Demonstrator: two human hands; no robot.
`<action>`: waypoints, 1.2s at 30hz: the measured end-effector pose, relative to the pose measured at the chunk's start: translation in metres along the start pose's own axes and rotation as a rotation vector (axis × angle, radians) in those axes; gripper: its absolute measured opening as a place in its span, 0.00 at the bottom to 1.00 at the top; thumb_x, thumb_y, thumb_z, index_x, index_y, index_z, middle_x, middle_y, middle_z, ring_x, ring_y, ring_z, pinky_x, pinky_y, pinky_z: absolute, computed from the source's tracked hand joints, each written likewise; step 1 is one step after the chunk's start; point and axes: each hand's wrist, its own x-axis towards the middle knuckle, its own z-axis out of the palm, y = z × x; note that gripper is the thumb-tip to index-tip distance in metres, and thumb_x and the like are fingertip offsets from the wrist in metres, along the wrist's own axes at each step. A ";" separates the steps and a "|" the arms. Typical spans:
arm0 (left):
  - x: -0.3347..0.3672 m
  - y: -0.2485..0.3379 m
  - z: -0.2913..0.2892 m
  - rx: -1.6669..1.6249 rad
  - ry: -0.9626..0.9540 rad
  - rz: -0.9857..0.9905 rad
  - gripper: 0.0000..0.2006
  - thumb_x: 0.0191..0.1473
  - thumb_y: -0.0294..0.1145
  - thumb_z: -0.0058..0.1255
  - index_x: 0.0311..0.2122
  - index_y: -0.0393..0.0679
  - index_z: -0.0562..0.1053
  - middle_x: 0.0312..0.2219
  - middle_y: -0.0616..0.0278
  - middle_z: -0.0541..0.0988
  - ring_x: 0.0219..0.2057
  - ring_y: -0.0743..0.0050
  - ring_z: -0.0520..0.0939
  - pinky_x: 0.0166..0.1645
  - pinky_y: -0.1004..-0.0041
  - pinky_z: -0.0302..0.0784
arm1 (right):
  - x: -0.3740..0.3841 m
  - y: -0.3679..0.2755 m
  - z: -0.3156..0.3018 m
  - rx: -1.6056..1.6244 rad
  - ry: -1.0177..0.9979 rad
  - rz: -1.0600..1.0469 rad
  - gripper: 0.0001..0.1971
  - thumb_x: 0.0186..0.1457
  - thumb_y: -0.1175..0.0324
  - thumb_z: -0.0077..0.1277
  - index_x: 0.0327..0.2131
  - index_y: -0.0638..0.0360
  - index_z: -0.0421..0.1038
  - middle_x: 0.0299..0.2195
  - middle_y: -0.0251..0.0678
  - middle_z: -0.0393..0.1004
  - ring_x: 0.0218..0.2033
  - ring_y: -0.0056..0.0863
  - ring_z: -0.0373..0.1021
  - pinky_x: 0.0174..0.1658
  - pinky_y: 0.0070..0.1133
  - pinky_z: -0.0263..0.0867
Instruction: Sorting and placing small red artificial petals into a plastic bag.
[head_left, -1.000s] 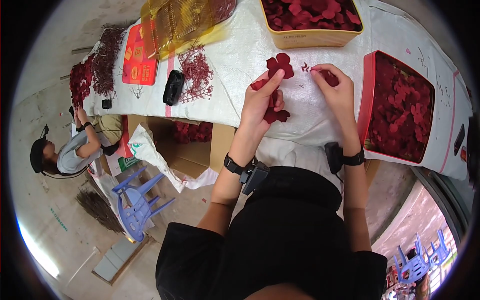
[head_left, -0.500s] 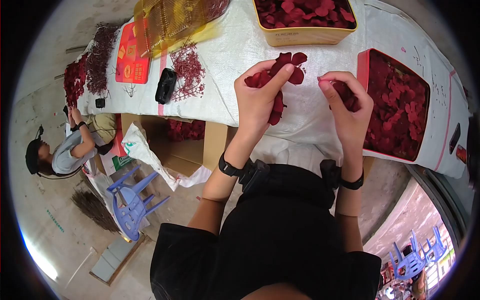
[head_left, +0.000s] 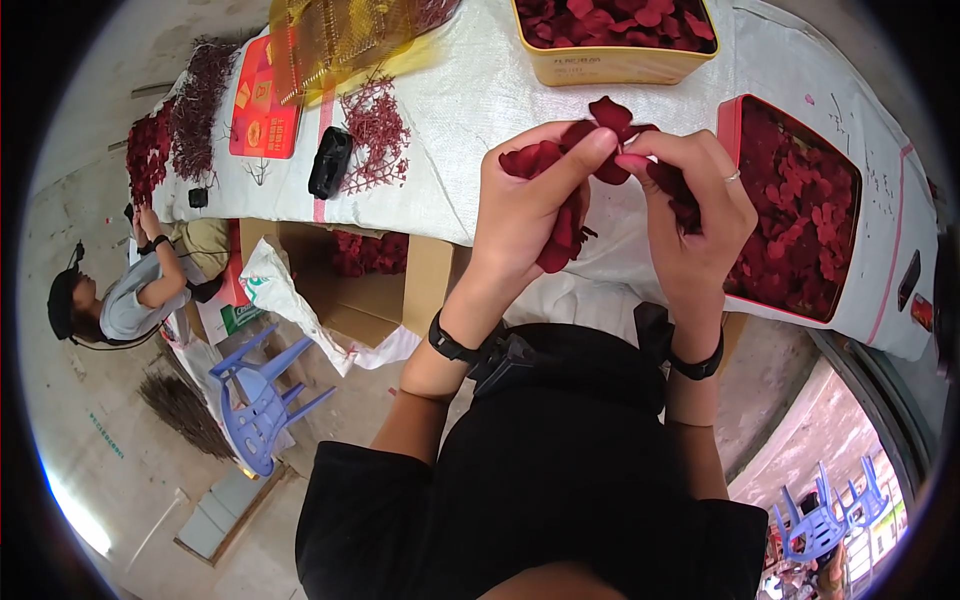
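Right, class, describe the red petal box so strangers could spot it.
On the white cloth, look right of the person's right hand. The petal box there holds dark red petals; its wall is red, unlike the yellow box farther back.

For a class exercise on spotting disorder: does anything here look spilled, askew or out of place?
Mildly. Reddish stem pieces lie in a loose tangle on the white sheet, whereas red petals fill a red tin. Yellow mesh plastic lies slantwise, partly covering a red panel. Both may be deliberate.
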 end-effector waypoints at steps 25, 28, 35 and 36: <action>-0.003 0.008 0.011 0.336 0.035 0.284 0.06 0.52 0.23 0.54 0.37 0.35 0.75 0.22 0.64 0.79 0.14 0.92 0.69 0.16 0.87 0.59 | 0.008 -0.011 -0.004 0.015 -0.011 0.185 0.12 0.45 0.87 0.52 0.35 0.63 0.71 0.32 0.33 0.71 0.28 0.18 0.66 0.32 0.12 0.61; -0.008 0.005 0.013 0.324 0.031 0.289 0.06 0.52 0.23 0.55 0.36 0.36 0.76 0.22 0.65 0.78 0.14 0.92 0.69 0.16 0.87 0.59 | 0.009 -0.015 -0.005 0.019 -0.009 0.168 0.13 0.45 0.87 0.52 0.36 0.64 0.71 0.33 0.35 0.71 0.31 0.18 0.67 0.34 0.12 0.62; -0.023 0.011 0.023 0.209 -0.016 0.163 0.06 0.51 0.25 0.57 0.35 0.37 0.77 0.20 0.68 0.77 0.14 0.92 0.69 0.16 0.87 0.59 | -0.005 -0.005 -0.016 0.279 -0.069 0.208 0.11 0.46 0.88 0.50 0.35 0.66 0.71 0.33 0.37 0.71 0.34 0.20 0.68 0.38 0.13 0.64; -0.023 0.011 0.024 0.222 -0.025 0.157 0.06 0.52 0.24 0.55 0.35 0.36 0.77 0.21 0.66 0.78 0.13 0.92 0.69 0.15 0.87 0.59 | -0.007 -0.006 -0.019 0.305 -0.055 0.223 0.11 0.46 0.88 0.49 0.34 0.66 0.70 0.33 0.37 0.71 0.34 0.20 0.68 0.38 0.13 0.64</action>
